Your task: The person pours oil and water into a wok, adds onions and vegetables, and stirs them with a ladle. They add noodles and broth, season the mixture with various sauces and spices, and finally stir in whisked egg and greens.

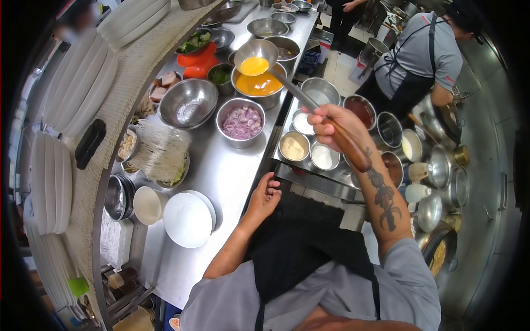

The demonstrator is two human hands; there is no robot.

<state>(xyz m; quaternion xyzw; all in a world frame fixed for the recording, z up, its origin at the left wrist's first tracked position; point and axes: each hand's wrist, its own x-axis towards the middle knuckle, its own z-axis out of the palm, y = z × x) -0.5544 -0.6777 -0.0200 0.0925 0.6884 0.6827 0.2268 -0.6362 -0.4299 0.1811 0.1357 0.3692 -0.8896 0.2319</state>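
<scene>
In the head view my right hand [338,124] is closed round the shaft of a long ladle [301,95], close to its wooden handle. The ladle's metal bowl holds yellow liquid that looks like beaten egg. It hangs over a metal pot [279,99] of the same orange-yellow liquid. My left hand [264,197] is by the edge of the steel counter, holding nothing, its fingers loosely curled and apart. Beyond it stands a metal bowl of chopped purple onion [241,122].
An empty metal bowl [187,103], rice noodles [162,148] and white bowls [187,219] stand on the left counter. To the right are several seasoning containers, including a pot of pale yellow paste [294,148]. A co-worker [422,58] stands beyond. Stacked plates [52,182] fill the shelf.
</scene>
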